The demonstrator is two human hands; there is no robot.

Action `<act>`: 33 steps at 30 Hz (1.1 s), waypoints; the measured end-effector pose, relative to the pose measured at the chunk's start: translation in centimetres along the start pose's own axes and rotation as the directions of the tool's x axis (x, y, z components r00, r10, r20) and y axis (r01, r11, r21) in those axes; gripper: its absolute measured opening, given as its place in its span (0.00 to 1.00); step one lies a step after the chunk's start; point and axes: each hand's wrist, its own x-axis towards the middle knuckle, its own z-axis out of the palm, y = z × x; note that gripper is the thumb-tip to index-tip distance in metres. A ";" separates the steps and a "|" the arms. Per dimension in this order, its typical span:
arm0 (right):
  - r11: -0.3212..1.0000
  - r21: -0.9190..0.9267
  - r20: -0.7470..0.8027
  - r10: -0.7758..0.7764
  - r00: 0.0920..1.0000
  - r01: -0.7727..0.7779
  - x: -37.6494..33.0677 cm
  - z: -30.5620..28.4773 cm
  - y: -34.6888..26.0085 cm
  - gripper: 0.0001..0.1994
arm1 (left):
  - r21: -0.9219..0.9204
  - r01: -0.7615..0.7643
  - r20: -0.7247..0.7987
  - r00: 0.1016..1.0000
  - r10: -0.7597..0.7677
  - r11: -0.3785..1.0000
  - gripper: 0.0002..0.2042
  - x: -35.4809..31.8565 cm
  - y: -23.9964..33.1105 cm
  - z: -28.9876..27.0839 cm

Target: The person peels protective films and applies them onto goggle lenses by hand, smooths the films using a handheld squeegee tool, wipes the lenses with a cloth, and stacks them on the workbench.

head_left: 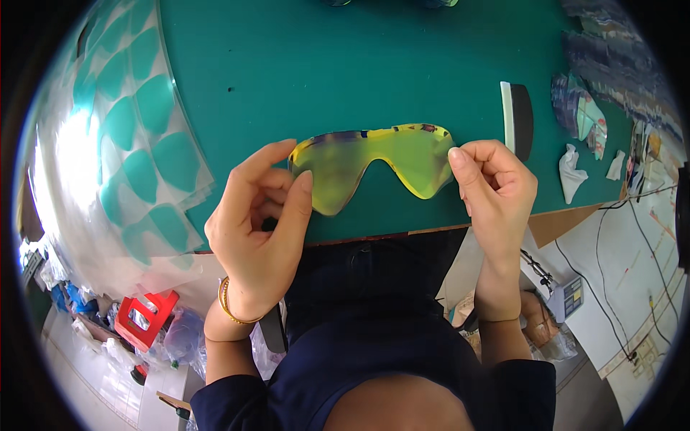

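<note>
Head view, one frame. The person's dark blue top fills the lower middle of the frame, with both forearms rising from it; a thin gold bangle sits on the left wrist.

Left hand, centre left: fingers curled, thumb and forefinger pinching the left end of a yellow-green goggle lens. The grip is at the very edge, probably to keep fingertips off the tinted face.

Right hand, centre right: likewise closed, thumb and forefinger nipping the lens's right tip, the other fingers folded behind.

Lens: a single-piece shield with a nose notch in its lower edge, held flat between the two hands just above the near edge of the green table, at mid-frame. Whether it touches the surface or is lifted slightly cannot be told. A dark strip runs along its upper rim. Holding both ends keeps it level and facing the person.

Lower left, below table level: a red plastic stool and some bagged clutter on the floor. Lower right: pale flooring with cables trailing over it.

Upper left: a fanned stack of clear sheets with lens-shaped cut-outs, overhanging the table's left edge, within the left hand's reach.

Right of the lens, further back: a small upright black and white block. Beyond it, crumpled white scraps and peeled film pieces near the far right edge of the table.
</note>
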 end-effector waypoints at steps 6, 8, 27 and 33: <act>1.000 -0.014 0.023 0.019 1.000 -0.018 0.1 -0.3 -0.1 0.10 | 0.037 -0.040 0.027 0.999 0.039 0.999 0.17 0.1 -0.2 0.0; 0.998 0.014 0.037 0.054 0.998 -0.054 0.1 -0.3 -0.3 0.08 | 0.040 -0.034 0.035 0.999 0.033 0.999 0.18 0.1 -0.1 0.0; 0.997 0.022 0.041 0.078 0.996 -0.079 0.3 -0.3 -0.5 0.09 | 0.034 -0.002 0.026 1.000 0.002 0.999 0.21 0.3 0.2 0.3; 0.996 0.016 0.052 0.084 0.995 -0.084 0.3 -0.3 -0.5 0.09 | 0.030 0.003 0.020 1.000 -0.003 1.000 0.21 0.4 0.2 0.3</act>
